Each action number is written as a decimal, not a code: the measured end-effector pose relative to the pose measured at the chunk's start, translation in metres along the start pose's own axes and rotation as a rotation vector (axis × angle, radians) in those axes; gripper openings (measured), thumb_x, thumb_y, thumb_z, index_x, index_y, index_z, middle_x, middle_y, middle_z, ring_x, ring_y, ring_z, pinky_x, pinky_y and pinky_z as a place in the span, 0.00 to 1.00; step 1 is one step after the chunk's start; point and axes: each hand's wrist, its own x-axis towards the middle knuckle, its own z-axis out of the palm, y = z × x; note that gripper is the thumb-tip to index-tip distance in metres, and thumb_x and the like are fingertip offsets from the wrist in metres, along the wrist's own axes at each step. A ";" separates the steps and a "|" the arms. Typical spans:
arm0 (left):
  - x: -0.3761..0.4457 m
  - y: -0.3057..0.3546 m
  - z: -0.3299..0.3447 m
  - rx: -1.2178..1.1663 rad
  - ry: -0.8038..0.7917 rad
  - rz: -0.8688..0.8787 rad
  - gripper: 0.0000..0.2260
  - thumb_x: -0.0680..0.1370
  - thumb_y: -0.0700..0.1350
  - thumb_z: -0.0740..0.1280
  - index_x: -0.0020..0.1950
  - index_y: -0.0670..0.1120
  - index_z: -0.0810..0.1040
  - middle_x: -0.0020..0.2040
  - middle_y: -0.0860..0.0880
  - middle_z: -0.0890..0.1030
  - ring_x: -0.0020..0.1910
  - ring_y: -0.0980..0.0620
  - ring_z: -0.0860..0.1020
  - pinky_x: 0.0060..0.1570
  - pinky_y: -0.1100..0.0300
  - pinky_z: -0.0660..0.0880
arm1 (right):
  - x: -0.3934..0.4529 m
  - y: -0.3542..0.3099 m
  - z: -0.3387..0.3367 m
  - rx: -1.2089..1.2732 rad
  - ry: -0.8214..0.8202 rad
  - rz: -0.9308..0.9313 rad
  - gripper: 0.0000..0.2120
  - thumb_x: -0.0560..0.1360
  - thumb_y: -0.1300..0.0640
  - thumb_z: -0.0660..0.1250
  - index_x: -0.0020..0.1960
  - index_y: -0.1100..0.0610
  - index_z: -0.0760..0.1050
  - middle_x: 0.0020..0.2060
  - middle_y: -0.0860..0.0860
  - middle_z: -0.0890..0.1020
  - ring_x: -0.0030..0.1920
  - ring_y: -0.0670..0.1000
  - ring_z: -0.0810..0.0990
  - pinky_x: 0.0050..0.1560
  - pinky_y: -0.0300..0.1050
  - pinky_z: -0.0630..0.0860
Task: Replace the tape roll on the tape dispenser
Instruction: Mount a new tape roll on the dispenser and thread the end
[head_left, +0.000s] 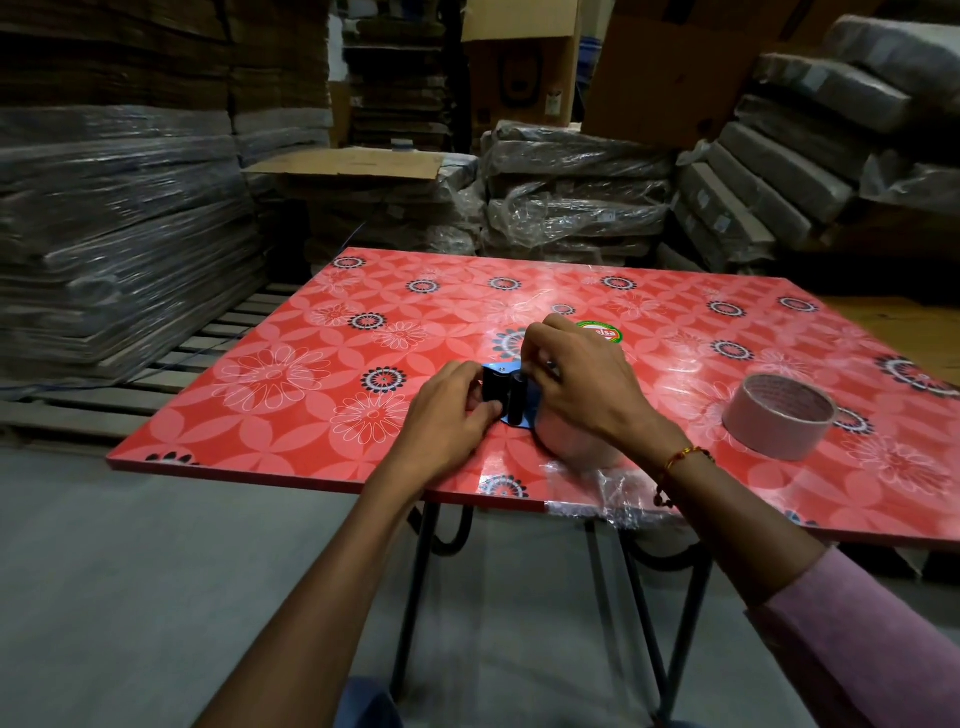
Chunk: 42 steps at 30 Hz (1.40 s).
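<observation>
Left hand (451, 410) pinches the black roller end of the small blue-and-black tape dispenser (506, 397); right hand (582, 382) curls fingers closed on its far side, over a pale tape roll (576, 447) near the tabletop's front edge. Second beige tape roll (777, 415) lies flat toward the right edge of the red floral tabletop (291, 364), well apart.

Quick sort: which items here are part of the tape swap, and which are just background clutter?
In the job:
tape dispenser, gripped by left hand and right hand
roll on dispenser
loose tape roll, on the table

Lying about:
round green sticker
wrapped cardboard stacks
</observation>
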 end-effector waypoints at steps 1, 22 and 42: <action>0.000 0.000 0.000 -0.011 0.009 0.000 0.08 0.78 0.45 0.69 0.55 0.43 0.76 0.47 0.49 0.74 0.46 0.49 0.73 0.43 0.56 0.66 | 0.001 0.000 -0.002 0.001 -0.013 -0.002 0.03 0.75 0.59 0.66 0.48 0.54 0.76 0.46 0.52 0.80 0.45 0.61 0.79 0.41 0.53 0.74; 0.001 -0.002 0.000 -0.068 0.018 0.012 0.11 0.75 0.49 0.73 0.47 0.49 0.71 0.44 0.50 0.73 0.42 0.51 0.72 0.40 0.59 0.63 | 0.003 0.002 -0.001 0.026 -0.017 -0.028 0.02 0.74 0.58 0.70 0.45 0.55 0.76 0.44 0.51 0.80 0.46 0.59 0.80 0.41 0.50 0.71; 0.000 -0.005 0.003 0.022 0.063 0.015 0.07 0.75 0.43 0.67 0.49 0.40 0.76 0.45 0.45 0.76 0.44 0.46 0.74 0.43 0.52 0.70 | 0.002 0.002 0.003 0.077 -0.002 0.033 0.01 0.72 0.59 0.66 0.43 0.56 0.76 0.41 0.51 0.79 0.44 0.58 0.78 0.41 0.51 0.71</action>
